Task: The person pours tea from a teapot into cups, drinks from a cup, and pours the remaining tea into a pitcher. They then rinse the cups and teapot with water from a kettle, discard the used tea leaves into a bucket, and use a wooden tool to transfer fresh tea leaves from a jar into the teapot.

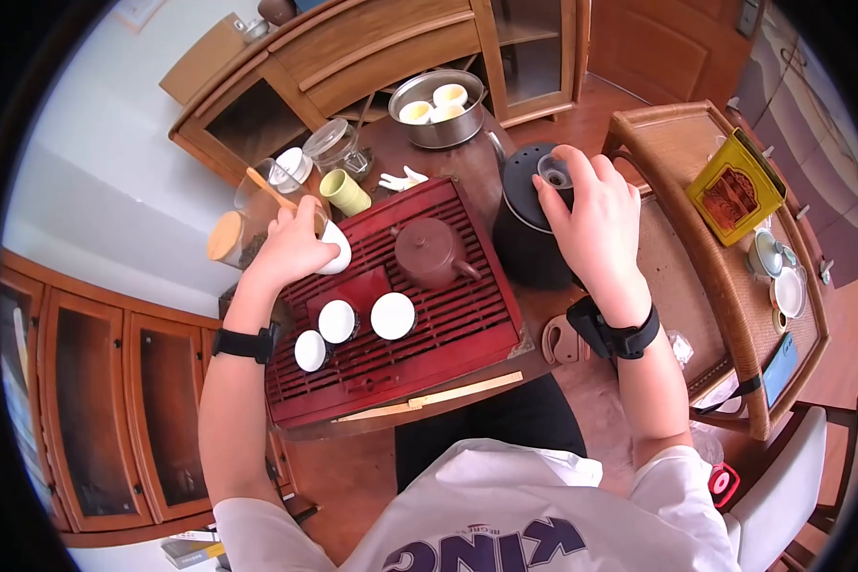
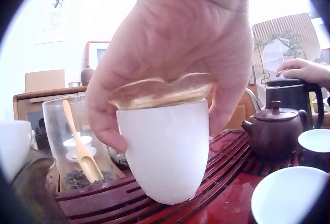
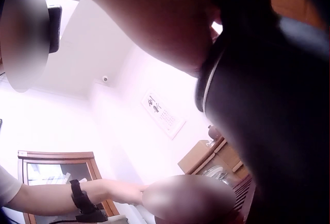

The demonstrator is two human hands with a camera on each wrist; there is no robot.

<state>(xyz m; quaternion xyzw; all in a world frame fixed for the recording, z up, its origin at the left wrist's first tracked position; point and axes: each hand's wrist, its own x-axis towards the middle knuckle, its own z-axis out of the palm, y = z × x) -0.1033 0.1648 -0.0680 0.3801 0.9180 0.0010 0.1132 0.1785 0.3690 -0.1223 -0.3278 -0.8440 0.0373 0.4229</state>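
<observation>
In the head view my left hand (image 1: pixel 294 250) grips a white cup (image 1: pixel 335 250) at the left edge of the red slatted tray (image 1: pixel 477 324). The left wrist view shows thumb and fingers on both sides of this tapered white cup (image 2: pixel 165 152), below a clear wavy rim. My right hand (image 1: pixel 596 214) is over the black kettle (image 1: pixel 534 250), its fingers curled round a small clear knob (image 1: pixel 553 172) on the lid. A brown teapot (image 1: pixel 431 253) and several white-lined cups (image 1: pixel 393 316) stand on the tray. The right wrist view is mostly dark.
A steel bowl (image 1: pixel 439 110) with white cups stands behind the tray, near a glass jar (image 1: pixel 337 148) and a green cup (image 1: pixel 345 193). At left is a clear container with a wooden scoop (image 2: pixel 82 149). A rattan cart (image 1: pixel 748 348) holding a yellow tin (image 1: pixel 737 188) stands at right.
</observation>
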